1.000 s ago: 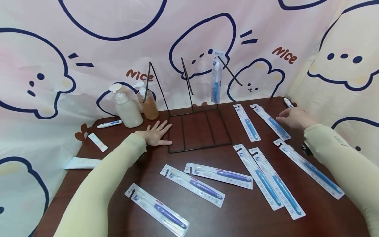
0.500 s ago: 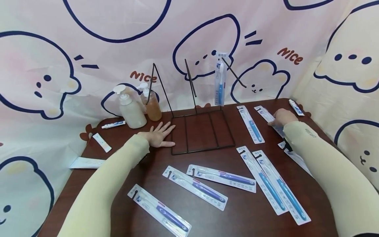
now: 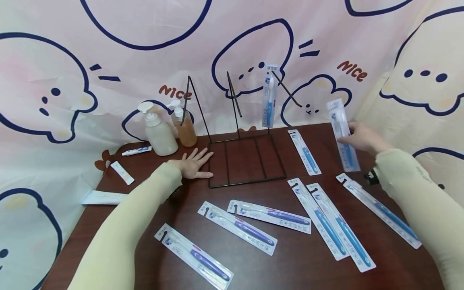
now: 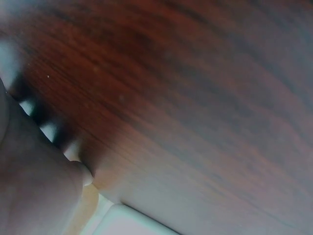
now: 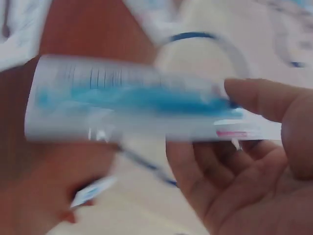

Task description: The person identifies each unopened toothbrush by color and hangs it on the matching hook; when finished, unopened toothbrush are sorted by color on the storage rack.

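Packaged toothbrushes on a tabletop [image 3: 290, 266], from near to far: 3 purple packs [image 3: 238, 228] lie face up and apart, probably so that each can be lifted by itself; to their right, 2 blue packs [image 3: 319, 219] lie lengthwise with their edges close or touching, and a single blue pack [image 3: 378, 210] lies by the right sleeve [image 3: 409, 183]. At the left, 3 tubes [image 3: 122, 172] rest near the edge. The left hand [image 3: 193, 165] lies flat, fingers spread and gripping nothing, at the left side of the wire rack [image 3: 228, 185], presumably to steady it. Well apart from it, right of the rack, the right hand [image 3: 364, 139] pinches the held pack [image 3: 340, 127] between thumb and fingers near mid-length, tilted upright; this grip seems to leave the slotted end free. Between them lies a blue rear pack [image 3: 304, 152]. The hung pack [image 3: 269, 96] hangs upright on the right prong, apparently by its slot. At the back left stand 2 pump bottles [image 3: 161, 137]. Lettering: the nearest purple pack seems to read "EXTRELY"; the sleeve's print is illegible; the hung pack is headed "康倍佳"; the backdrop cloth [image 3: 152, 24] bears "Nice" 2 times.
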The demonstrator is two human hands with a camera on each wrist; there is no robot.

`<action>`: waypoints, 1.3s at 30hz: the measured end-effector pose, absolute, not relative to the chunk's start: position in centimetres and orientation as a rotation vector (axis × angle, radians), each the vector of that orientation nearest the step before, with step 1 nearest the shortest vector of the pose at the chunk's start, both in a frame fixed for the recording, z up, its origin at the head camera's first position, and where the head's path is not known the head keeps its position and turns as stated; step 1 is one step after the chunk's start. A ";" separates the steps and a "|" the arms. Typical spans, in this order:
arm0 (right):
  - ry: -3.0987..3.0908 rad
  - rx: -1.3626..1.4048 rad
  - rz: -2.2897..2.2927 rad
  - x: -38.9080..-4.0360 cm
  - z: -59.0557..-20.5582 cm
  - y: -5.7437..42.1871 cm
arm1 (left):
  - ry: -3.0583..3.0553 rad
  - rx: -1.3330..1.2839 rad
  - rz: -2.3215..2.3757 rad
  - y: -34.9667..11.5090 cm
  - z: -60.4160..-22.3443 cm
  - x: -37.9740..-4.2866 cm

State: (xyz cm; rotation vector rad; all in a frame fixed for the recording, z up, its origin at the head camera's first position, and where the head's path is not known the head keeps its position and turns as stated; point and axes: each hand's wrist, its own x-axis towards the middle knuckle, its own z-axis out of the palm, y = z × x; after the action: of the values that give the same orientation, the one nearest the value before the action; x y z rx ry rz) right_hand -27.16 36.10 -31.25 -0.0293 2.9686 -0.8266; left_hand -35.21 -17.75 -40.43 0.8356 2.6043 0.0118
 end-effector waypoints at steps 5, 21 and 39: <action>2.979 -0.151 -1.015 -23.2 -28.1 32.2 | 2.598 0.830 -0.007 -18.0 -40.2 -35.4; 2.951 -0.438 -1.178 -19.9 -26.9 22.6 | 2.620 0.814 0.010 -18.3 -40.9 -35.5; 2.919 -0.407 -1.222 -26.7 -27.5 21.2 | 2.605 0.822 0.015 -18.0 -40.9 -35.7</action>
State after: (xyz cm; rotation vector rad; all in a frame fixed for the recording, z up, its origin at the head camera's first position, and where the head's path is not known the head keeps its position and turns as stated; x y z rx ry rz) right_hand -26.69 21.24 -27.50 -0.4070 2.9189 -1.2220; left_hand -35.75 -18.00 -40.89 0.8223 2.6049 0.0154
